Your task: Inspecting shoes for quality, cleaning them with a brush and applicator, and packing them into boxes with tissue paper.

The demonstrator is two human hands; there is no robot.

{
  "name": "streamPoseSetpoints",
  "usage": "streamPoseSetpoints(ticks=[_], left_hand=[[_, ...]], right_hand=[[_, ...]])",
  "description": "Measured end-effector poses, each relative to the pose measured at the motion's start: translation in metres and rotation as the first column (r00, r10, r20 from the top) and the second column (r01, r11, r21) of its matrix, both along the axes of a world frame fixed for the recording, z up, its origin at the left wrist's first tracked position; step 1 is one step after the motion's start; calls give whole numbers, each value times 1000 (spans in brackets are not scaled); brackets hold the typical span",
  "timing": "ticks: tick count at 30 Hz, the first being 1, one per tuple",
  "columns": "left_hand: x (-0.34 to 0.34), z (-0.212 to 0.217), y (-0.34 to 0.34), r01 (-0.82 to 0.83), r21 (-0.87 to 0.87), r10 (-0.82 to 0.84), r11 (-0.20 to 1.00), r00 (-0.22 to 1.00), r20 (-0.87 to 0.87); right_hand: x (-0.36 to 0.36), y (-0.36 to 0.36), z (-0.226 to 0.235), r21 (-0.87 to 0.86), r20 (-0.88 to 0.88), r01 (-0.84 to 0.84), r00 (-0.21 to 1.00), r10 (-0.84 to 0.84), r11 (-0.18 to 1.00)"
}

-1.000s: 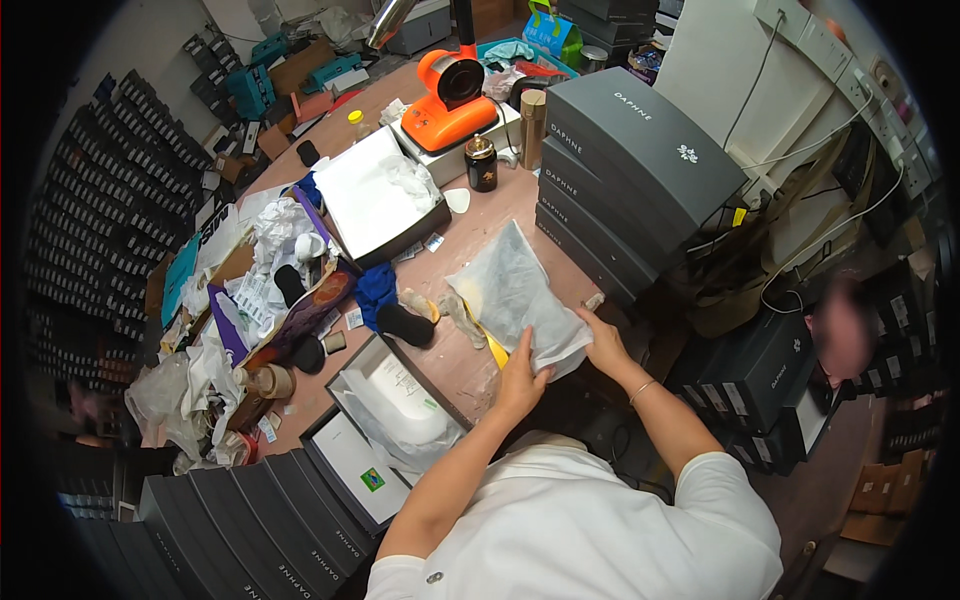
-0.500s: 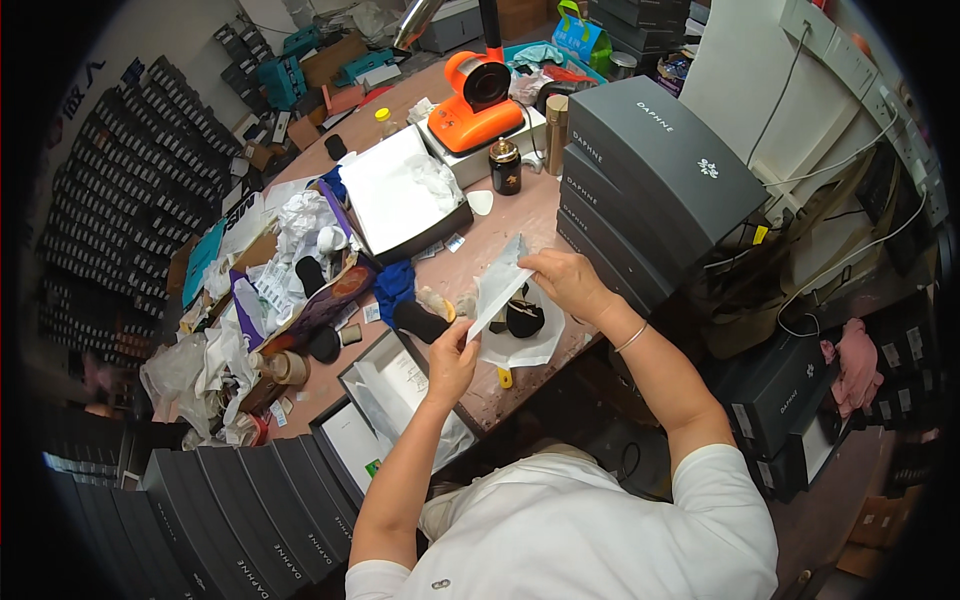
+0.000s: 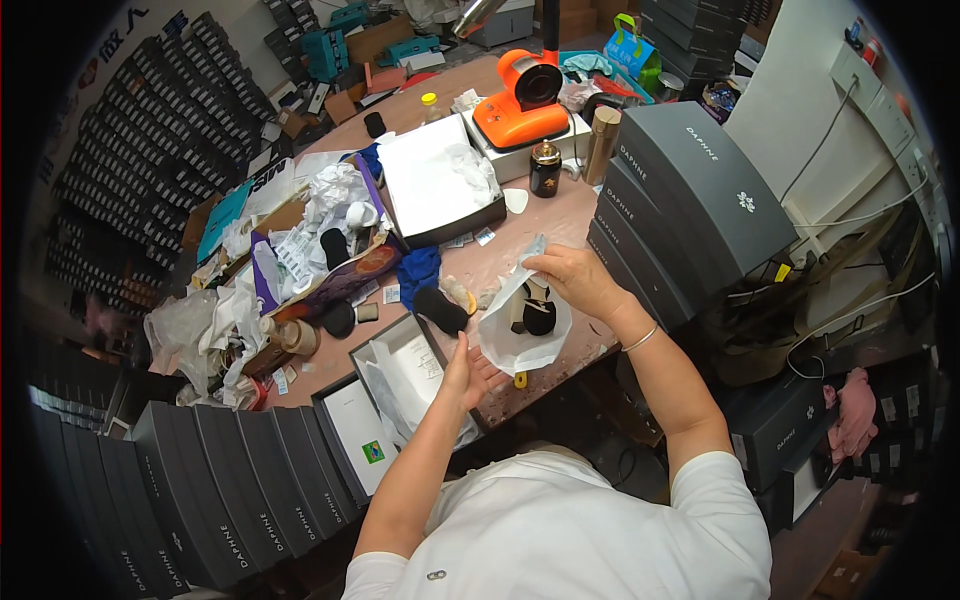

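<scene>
My right hand [image 3: 580, 282] pinches the upper edge of a sheet of thin white wrapping paper [image 3: 510, 342]. The sheet lies spread on the table's near edge, with its upper corner lifted. On it rests a black item with pale parts [image 3: 540, 317], probably a shoe, partly hidden by the paper and my right hand. My left hand [image 3: 472, 374] is open, palm up and fingers stretched, beside the sheet's lower left edge. Just beyond it lies a dark oval pad [image 3: 440, 310]. An open grey shoebox [image 3: 362, 352] with white paper inside stands to its left.
Stacked grey shoeboxes [image 3: 690, 180] rise on the right; another row [image 3: 210, 490] stands at lower left. A purple carton [image 3: 345, 282] overflows with crumpled paper. Farther back are a white-lined box [image 3: 425, 205], a dark jar [image 3: 545, 170] and an orange device [image 3: 520, 115]. A yellow-handled tool [image 3: 520, 380] lies near the edge.
My left hand has let go of the paper and opened, moving slightly down. The sheet, stretched between both hands before, now lies lower around the black item. The view has shifted.
</scene>
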State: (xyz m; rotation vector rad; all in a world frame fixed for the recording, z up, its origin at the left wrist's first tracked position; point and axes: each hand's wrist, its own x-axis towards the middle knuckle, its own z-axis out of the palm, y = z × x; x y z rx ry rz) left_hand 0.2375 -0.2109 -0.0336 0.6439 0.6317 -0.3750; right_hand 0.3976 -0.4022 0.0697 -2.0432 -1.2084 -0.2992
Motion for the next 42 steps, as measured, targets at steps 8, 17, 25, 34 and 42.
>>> streamPoseSetpoints(ticks=[8, 17, 25, 34, 42], left_hand=[[-20, -13, -29, 132, -181, -36, 975, 890, 454], [-81, 53, 93, -147, 868, -266, 473, 916, 300], [-49, -70, 118, -678, 450, 726, 581, 682, 90], [-148, -61, 72, -357, 841, 332, 406, 915, 228], [-236, -92, 96, 242, 949, 124, 203, 955, -270]], right_hand=[[-151, 38, 35, 215, -449, -597, 643, 621, 773], [-124, -19, -40, 558, -705, 180, -412, 577, 810], [-155, 129, -112, -94, -681, -458, 677, 278, 884], [-151, 159, -124, -578, -548, -465, 830, 104, 671], [-192, 150, -153, -532, -257, -361, 931, 260, 766]])
